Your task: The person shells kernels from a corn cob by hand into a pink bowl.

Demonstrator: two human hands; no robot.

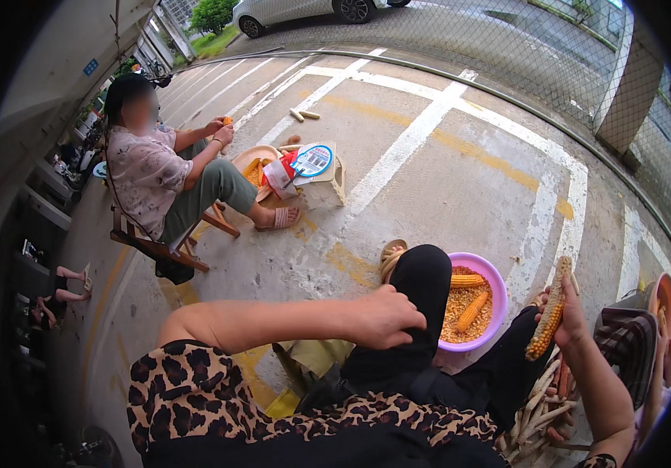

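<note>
My right hand [570, 319] grips a partly shelled corn cob [551, 313] upright at a tilt. Its upper part is stripped pale, while orange kernels remain along one side and the lower end. Over my left knee hovers my left hand [385, 319], fingers loosely curled; its palm is hidden, so I cannot see whether anything is in it. Between my legs stands a purple basin [500, 304]. Loose corn kernels [452, 313] fill its bottom, with two unshelled corn cobs [471, 313] lying on them.
Bare cobs [537, 409] are heaped beside my right leg. A seated person [148, 169] at the left works on corn beside a pale basin [247, 155] and a plastic stool [332, 181] bearing a round fan [313, 159]. Another person's striped clothing [625, 345] shows at right, near an orange basin [667, 298].
</note>
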